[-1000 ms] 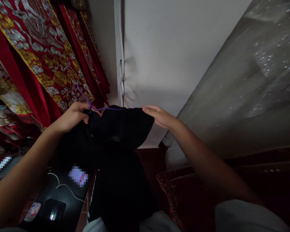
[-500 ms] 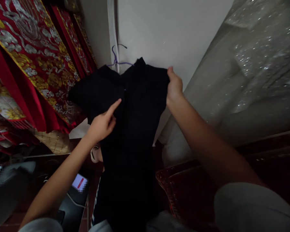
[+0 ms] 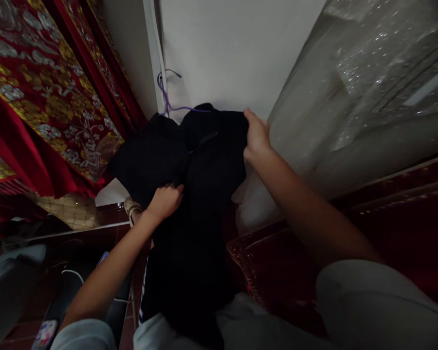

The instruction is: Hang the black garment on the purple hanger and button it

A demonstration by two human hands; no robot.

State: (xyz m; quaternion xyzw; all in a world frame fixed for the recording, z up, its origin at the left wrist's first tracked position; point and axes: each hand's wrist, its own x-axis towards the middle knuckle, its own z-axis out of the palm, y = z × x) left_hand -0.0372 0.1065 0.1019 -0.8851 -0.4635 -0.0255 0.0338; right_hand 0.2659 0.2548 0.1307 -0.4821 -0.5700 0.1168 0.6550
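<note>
A black short-sleeved shirt (image 3: 215, 170) hangs spread in front of me, with a purple clothes hanger (image 3: 167, 102) in its neck. The collar opening gapes, and a slit runs down the upper chest. My right hand (image 3: 257, 133) is closed on the shirt's right-hand shoulder, thumb up along the edge. At mid-chest, just left of the slit, my left hand (image 3: 167, 200) is closed with its fingers curled on the front cloth. Its fingertips are partly hidden, and the dark fabric shows little detail.
Red cloth with gold and silver embroidery (image 3: 54, 82) hangs at left. Behind the shirt stands a pale wall panel (image 3: 233, 48). Clear plastic wrapping (image 3: 314, 121) covers something at right, above dark red carved furniture (image 3: 277, 262). A beige shoe (image 3: 132, 208) shows below the shirt.
My left hand has gone from a pointing finger near the slit's top to a closed grip lower down. The collar opening has widened. My right hand keeps its hold on the shoulder.
</note>
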